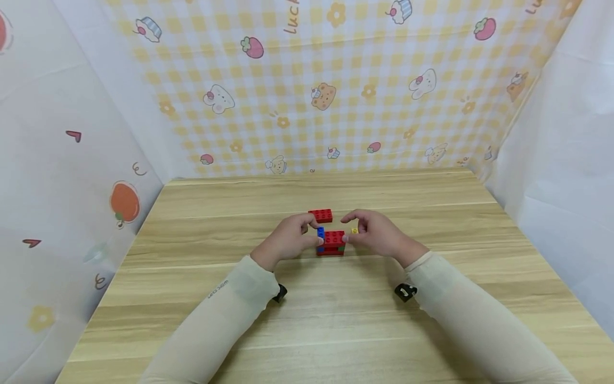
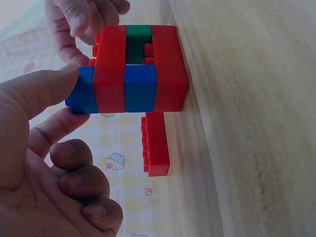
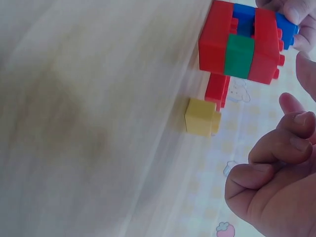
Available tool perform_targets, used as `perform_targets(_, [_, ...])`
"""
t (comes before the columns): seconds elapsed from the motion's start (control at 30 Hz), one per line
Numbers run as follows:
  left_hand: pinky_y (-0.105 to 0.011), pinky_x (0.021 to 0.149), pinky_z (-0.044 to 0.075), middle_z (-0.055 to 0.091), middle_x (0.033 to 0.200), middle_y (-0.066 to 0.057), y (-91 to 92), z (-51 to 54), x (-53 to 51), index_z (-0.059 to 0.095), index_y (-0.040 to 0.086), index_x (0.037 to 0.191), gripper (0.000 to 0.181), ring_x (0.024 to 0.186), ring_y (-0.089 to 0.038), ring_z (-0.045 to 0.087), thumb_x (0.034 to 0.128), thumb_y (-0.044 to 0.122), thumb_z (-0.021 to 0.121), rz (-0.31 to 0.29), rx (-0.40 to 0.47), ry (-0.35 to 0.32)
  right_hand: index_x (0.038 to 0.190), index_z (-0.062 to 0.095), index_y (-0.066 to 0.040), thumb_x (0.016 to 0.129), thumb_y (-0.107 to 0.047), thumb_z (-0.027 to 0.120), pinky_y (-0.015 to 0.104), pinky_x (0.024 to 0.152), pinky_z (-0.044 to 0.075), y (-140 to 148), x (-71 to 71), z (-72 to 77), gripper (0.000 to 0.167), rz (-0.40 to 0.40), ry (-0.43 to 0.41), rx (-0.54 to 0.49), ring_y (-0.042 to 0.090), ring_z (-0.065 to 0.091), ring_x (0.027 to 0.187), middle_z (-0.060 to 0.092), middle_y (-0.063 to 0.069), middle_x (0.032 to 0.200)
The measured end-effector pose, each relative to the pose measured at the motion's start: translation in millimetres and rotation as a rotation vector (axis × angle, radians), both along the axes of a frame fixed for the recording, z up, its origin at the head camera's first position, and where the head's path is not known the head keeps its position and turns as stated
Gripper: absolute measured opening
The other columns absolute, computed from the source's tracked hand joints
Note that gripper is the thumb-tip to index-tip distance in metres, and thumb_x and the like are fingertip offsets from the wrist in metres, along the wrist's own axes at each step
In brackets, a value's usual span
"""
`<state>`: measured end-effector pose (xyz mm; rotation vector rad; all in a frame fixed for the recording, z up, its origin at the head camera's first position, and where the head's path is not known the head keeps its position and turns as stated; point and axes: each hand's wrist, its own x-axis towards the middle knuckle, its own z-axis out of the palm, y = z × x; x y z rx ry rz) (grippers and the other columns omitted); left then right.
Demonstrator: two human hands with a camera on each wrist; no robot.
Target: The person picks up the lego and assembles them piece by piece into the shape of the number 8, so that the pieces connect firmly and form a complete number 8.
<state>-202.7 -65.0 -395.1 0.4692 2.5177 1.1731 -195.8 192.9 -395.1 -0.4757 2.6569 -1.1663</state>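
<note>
A block structure stands on the table: a red brick at the bottom, a blue and a green block above it, a second red brick across them, and a blue block on top at the left end. My left hand pinches that top blue block between thumb and index finger, its other fingers curled. At the structure's right end is my right hand, thumb near the upper red brick and index finger raised, holding nothing; whether the thumb touches the brick I cannot tell.
Behind the structure lies a loose red brick. A yellow block sits to the right, partly hidden by the right hand in the head view. The wooden table meets a patterned cloth at its back edge.
</note>
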Motion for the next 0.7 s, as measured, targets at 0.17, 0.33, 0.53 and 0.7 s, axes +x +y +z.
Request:
perform_targets(0.17, [-0.031, 0.056, 0.031, 0.036, 0.069, 0.0, -0.9, -0.3, 0.5, 0.067, 0.017, 0.114, 0.023, 0.057, -0.017, 0.035, 0.096, 0.028, 0.078, -0.003, 0.006, -0.007, 0.132, 0.068, -0.007, 0.096, -0.023, 0.08, 0.029, 0.054, 0.04, 5, -2.9, 1.1, 0.041, -0.024, 0.0, 0.012, 0.017, 0.046, 0.059, 0.049, 0.001, 0.069])
perform_targets(0.33, [-0.031, 0.055, 0.032, 0.035, 0.068, 0.001, -1.1, -1.7, 0.3, 0.067, 0.017, 0.114, 0.024, 0.055, -0.017, 0.034, 0.0958, 0.027, 0.079, 0.0, 0.013, -0.007, 0.133, 0.068, -0.007, 0.097, -0.025, 0.079, 0.029, 0.054, 0.04, 9, -5.7, -0.7, 0.043, -0.041, -0.017, 0.019, 0.017, 0.046, 0.059, 0.049, 0.001, 0.07])
perform_targets(0.53, [-0.031, 0.055, 0.031, 0.035, 0.068, 0.001, -1.0, -2.6, 0.5, 0.068, 0.016, 0.114, 0.024, 0.055, -0.017, 0.033, 0.0956, 0.026, 0.079, 0.003, 0.031, -0.011, 0.134, 0.067, -0.007, 0.098, -0.024, 0.078, 0.029, 0.054, 0.04, 15, -8.4, -2.3, 0.042, -0.064, -0.044, 0.026, 0.019, 0.046, 0.06, 0.049, 0.002, 0.072])
perform_targets(0.7, [-0.031, 0.055, 0.031, 0.035, 0.068, 0.001, -1.1, -3.7, -0.2, 0.068, 0.016, 0.114, 0.023, 0.055, -0.016, 0.033, 0.0957, 0.026, 0.079, -0.002, 0.032, -0.005, 0.133, 0.068, -0.007, 0.099, -0.024, 0.076, 0.029, 0.054, 0.04, 18, -12.5, -7.9, 0.04, -0.08, -0.067, 0.055, 0.018, 0.047, 0.061, 0.05, 0.003, 0.073])
